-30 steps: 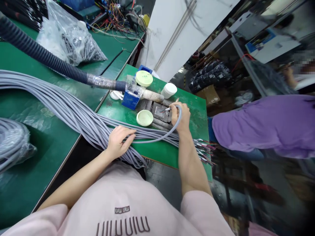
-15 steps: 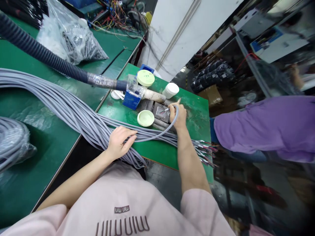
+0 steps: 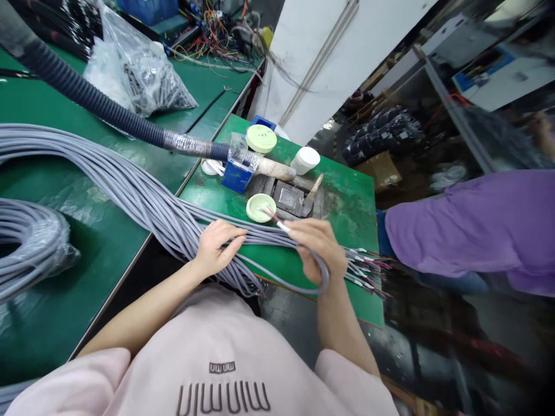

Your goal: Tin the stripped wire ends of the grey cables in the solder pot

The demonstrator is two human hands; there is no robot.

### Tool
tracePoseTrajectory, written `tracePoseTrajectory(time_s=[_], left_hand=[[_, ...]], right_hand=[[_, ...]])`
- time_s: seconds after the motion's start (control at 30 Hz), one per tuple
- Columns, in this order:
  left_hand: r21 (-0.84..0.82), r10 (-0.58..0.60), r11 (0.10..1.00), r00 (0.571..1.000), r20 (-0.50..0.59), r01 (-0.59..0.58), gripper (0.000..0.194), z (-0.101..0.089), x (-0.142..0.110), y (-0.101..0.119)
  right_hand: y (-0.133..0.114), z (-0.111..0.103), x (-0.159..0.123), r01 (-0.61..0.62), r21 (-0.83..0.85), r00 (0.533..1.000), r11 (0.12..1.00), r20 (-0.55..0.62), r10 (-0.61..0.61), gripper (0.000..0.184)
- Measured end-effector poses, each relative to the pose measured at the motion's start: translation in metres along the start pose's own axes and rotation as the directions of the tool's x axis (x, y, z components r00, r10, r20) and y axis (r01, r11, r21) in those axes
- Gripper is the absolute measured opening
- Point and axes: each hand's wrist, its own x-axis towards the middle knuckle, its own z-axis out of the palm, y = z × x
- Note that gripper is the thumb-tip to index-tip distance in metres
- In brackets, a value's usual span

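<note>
Holding a round grey cable (image 3: 324,275) pinched in the right hand (image 3: 318,248), close to the white-banded end, with thin reddish wires (image 3: 270,214) pointing left to a shallow pale green dish (image 3: 261,208). Impossible to tell about contact between wire tips and dish. Resting the left hand (image 3: 221,246) on a thick bundle of grey cables (image 3: 169,215), with the thumb spread from the fingers. Beyond the right hand, a dark metal block with a square plate (image 3: 289,198), beside a tan-handled tool (image 3: 313,194); farther beyond, a white lidded jar (image 3: 306,160). Beyond the left hand, a blue box (image 3: 237,175) under a dark ridged hose (image 3: 108,114). Well right of the right hand, a person in purple (image 3: 472,231).
</note>
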Motion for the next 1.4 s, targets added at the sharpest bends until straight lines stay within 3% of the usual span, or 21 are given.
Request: tracePoseTrajectory(time_s=[0.1, 0.17, 0.23, 0.33, 0.47, 0.7, 0.83, 0.9, 0.97, 1.03, 1.1, 1.2, 1.3, 1.4], left_hand=[[-0.273, -0.237, 0.933, 0.971, 0.031, 0.237, 0.019, 0.004, -0.001, 0.011], [-0.471, -0.414, 0.77, 0.899, 0.144, 0.431, 0.028, 0.009, -0.003, 0.018], [-0.595, -0.515, 0.581, 0.817, 0.26, 0.555, 0.035, 0.014, -0.005, 0.024], [-0.671, -0.567, 0.407, 0.748, 0.345, 0.619, 0.036, 0.02, -0.008, 0.031], [-0.715, -0.603, 0.313, 0.712, 0.36, 0.626, 0.028, 0.02, -0.006, 0.036], [-0.767, -0.656, 0.241, 0.682, 0.322, 0.594, 0.022, 0.018, -0.003, 0.042], [-0.762, -0.667, 0.272, 0.686, 0.291, 0.588, 0.023, 0.019, -0.003, 0.042], [-0.747, -0.668, 0.312, 0.695, 0.267, 0.587, 0.024, 0.019, -0.003, 0.041], [-0.729, -0.662, 0.35, 0.706, 0.252, 0.589, 0.025, 0.02, -0.002, 0.041], [-0.712, -0.652, 0.386, 0.72, 0.239, 0.586, 0.026, 0.02, -0.001, 0.043], [-0.7, -0.642, 0.419, 0.734, 0.222, 0.578, 0.028, 0.022, 0.001, 0.045], [-0.694, -0.636, 0.454, 0.749, 0.187, 0.559, 0.031, 0.024, 0.004, 0.047], [-0.683, -0.625, 0.5, 0.768, 0.141, 0.532, 0.032, 0.025, 0.005, 0.047], [-0.677, -0.621, 0.537, 0.779, 0.087, 0.503, 0.03, 0.027, 0.005, 0.045]], right_hand=[[-0.014, 0.009, -0.017, 0.116, -0.011, 0.992, 0.993, 0.054, -0.115, 0.037], [-0.019, 0.014, -0.027, 0.158, -0.04, 0.986, 0.987, 0.064, -0.155, 0.041], [-0.022, 0.017, -0.036, 0.171, -0.071, 0.984, 0.983, 0.072, -0.166, 0.041], [-0.027, 0.02, -0.043, 0.178, -0.089, 0.982, 0.98, 0.085, -0.171, 0.04], [-0.031, 0.021, -0.048, 0.189, -0.082, 0.978, 0.979, 0.107, -0.179, 0.041], [-0.033, 0.025, -0.053, 0.195, -0.105, 0.978, 0.975, 0.089, -0.186, 0.039], [-0.03, 0.024, -0.051, 0.21, -0.105, 0.974, 0.972, 0.108, -0.199, 0.04], [-0.029, 0.02, -0.045, 0.124, -0.102, 0.99, 0.987, 0.078, -0.117, 0.045], [-0.029, 0.014, -0.033, -0.084, -0.044, 0.992, 0.995, 0.095, 0.088, 0.045], [-0.031, 0.007, -0.017, -0.326, 0.074, 0.927, 0.943, 0.223, 0.303, 0.041], [-0.035, 0.002, -0.001, -0.488, 0.154, 0.825, 0.859, 0.404, 0.396, 0.045], [-0.041, 0.002, 0.018, -0.54, 0.082, 0.728, 0.838, 0.544, 0.417, 0.067], [-0.043, 0.007, 0.027, -0.515, -0.027, 0.721, 0.857, 0.527, 0.45, 0.062], [-0.042, 0.014, 0.029, -0.574, 0.034, 0.719, 0.818, 0.5, 0.483, 0.052]])
